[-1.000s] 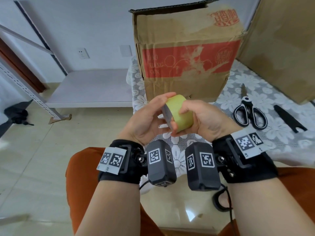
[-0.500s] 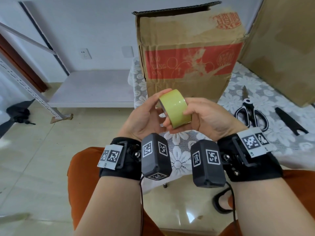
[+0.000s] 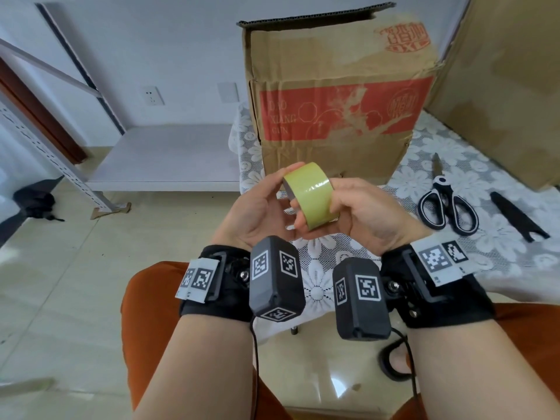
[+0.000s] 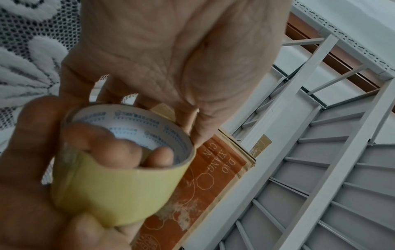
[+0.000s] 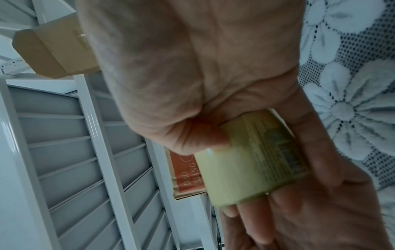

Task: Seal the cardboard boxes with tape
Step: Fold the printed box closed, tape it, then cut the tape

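While held before the cardboard box [image 3: 339,95], tape roll [image 3: 309,197] gripped by left hand [image 3: 257,207] and right hand [image 3: 366,213], fingers curled around it.

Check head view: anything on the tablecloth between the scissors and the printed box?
Nothing: in the head view, only bare lace tablecloth lies between the scissors and the printed box.

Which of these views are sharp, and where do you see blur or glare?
Head view: sharp, with window glare on the floor tiles and a highlight on the tape roll. Left wrist view: roll softly blurred. Right wrist view: dim, the roll smeared.
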The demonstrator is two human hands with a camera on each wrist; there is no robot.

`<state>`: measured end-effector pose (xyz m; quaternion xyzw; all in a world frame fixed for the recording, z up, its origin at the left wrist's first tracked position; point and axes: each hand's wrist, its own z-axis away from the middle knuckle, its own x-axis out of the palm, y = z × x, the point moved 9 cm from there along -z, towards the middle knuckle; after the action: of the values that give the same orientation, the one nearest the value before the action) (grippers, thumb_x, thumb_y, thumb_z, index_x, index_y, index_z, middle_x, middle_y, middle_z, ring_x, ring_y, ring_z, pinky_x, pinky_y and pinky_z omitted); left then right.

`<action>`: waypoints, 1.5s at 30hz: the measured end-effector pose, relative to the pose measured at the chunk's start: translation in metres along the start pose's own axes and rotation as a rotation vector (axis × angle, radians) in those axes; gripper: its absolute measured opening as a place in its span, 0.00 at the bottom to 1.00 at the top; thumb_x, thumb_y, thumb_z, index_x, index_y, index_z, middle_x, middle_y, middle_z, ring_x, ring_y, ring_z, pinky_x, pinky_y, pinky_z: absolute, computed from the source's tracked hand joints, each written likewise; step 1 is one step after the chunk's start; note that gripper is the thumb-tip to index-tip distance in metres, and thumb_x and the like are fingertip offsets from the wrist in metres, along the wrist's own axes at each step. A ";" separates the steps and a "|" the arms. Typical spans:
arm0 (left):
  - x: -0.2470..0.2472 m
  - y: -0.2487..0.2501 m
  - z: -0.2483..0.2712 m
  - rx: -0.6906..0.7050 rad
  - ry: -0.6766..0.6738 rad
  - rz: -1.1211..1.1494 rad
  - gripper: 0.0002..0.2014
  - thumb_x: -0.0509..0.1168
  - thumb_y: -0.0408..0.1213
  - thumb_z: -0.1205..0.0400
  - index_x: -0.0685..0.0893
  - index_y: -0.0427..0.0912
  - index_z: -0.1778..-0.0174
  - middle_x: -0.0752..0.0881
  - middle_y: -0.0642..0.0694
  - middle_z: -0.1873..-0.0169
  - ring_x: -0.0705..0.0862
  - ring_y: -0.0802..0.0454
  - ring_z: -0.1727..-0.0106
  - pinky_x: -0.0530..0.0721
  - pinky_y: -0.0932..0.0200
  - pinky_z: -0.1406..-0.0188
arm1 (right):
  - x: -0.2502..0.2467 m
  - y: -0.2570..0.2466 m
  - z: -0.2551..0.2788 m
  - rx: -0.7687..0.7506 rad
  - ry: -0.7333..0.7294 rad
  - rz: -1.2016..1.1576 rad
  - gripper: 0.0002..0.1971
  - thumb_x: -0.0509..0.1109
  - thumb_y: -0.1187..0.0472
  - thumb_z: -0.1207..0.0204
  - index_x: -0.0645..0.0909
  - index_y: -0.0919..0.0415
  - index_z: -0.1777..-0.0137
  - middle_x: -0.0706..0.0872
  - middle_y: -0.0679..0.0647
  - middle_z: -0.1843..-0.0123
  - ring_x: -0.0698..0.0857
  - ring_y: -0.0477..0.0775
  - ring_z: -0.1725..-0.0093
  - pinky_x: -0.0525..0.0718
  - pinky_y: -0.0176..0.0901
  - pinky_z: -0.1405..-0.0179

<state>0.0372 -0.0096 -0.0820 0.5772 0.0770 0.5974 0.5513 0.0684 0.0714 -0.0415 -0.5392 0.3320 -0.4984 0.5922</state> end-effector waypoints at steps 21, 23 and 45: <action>-0.003 0.003 0.001 0.006 0.045 -0.044 0.16 0.70 0.47 0.24 0.84 0.53 0.40 0.80 0.43 0.65 0.84 0.45 0.68 0.80 0.41 0.42 | 0.000 0.001 0.000 -0.064 0.045 0.008 0.06 0.70 0.72 0.28 0.86 0.67 0.53 0.89 0.62 0.63 0.88 0.56 0.59 0.88 0.55 0.52; -0.003 0.002 0.000 -0.004 0.030 -0.041 0.18 0.71 0.47 0.25 0.85 0.54 0.39 0.80 0.41 0.58 0.85 0.42 0.62 0.75 0.33 0.32 | -0.001 0.001 0.000 -0.063 0.037 0.017 0.07 0.73 0.69 0.28 0.86 0.66 0.50 0.89 0.61 0.63 0.88 0.56 0.59 0.88 0.55 0.52; -0.004 -0.002 0.003 -0.011 0.070 -0.061 0.27 0.79 0.41 0.31 0.81 0.41 0.36 0.83 0.37 0.57 0.84 0.41 0.59 0.86 0.39 0.48 | -0.003 0.002 0.000 -0.096 -0.043 0.075 0.09 0.71 0.71 0.26 0.83 0.65 0.47 0.91 0.63 0.55 0.88 0.56 0.59 0.75 0.38 0.77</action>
<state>0.0402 -0.0137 -0.0852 0.5504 0.1105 0.6007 0.5692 0.0682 0.0747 -0.0436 -0.5647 0.3624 -0.4478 0.5910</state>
